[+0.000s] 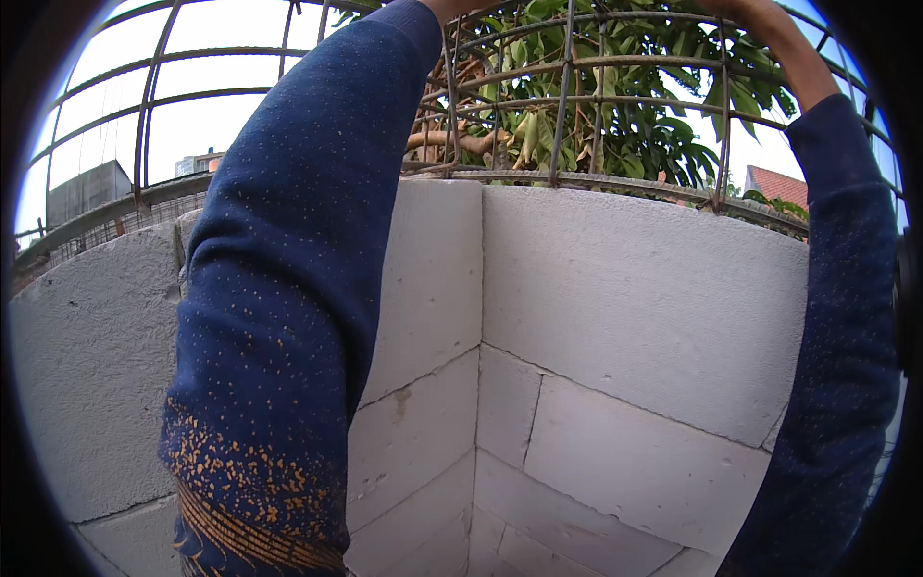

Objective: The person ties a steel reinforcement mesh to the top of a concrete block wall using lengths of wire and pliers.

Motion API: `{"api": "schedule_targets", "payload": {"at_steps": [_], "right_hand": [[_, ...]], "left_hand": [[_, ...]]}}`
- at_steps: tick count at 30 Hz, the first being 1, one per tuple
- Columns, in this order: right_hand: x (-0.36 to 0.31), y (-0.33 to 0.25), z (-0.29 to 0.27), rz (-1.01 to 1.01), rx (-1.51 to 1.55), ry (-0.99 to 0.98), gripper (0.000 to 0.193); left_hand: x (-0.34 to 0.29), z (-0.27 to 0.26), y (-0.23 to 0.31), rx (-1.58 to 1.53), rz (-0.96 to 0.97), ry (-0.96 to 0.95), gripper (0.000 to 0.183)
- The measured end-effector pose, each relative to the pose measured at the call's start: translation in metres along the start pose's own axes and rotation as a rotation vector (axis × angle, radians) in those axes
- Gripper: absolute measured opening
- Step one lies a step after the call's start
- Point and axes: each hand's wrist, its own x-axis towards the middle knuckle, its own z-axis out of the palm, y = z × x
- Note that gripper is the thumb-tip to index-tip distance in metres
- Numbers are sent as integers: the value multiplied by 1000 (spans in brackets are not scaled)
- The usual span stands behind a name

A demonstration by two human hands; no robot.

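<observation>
Both my arms, in dark blue speckled sleeves, reach up to the top of the picture. My left hand (pixel 463 7) shows only as a strip at the wrist, cut off by the upper edge beside the steel bars. Farther right, my right hand (pixel 740 7) bends inward over the bars, its fingers beyond the frame. Nearest to both hands is a grid of rusty steel reinforcing bars (pixel 567 67), rising above the corner of a wall. Whether either hand grips a bar is hidden.
Pale lightweight blocks (pixel 644 288) form an inside corner below the bars. At the left, a rough grey wall section (pixel 96 356) adjoins it. Leafy branches (pixel 615 135) stand close behind the grid. A red tiled roof (pixel 777 186) lies beyond at the right.
</observation>
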Motion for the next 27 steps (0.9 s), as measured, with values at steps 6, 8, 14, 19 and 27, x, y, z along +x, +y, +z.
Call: {"api": "schedule_targets", "payload": {"at_steps": [6, 8, 14, 19, 27], "right_hand": [[-7, 5, -6, -11, -134, -91, 19], [-2, 1, -10, -26, -154, -110, 18], [-7, 8, -11, 44, -96, -127, 18], [-4, -2, -7, -17, -36, -81, 14], [-9, 11, -8, -17, -85, -101, 15]], "left_hand": [[44, 2, 37, -161, -123, 90, 30], [29, 2, 29, -223, 26, 186, 35], [25, -6, 71, -1211, -616, -609, 31], [10, -26, 58, -1288, -653, -663, 38], [22, -15, 77, -1180, -568, -430, 26]]}}
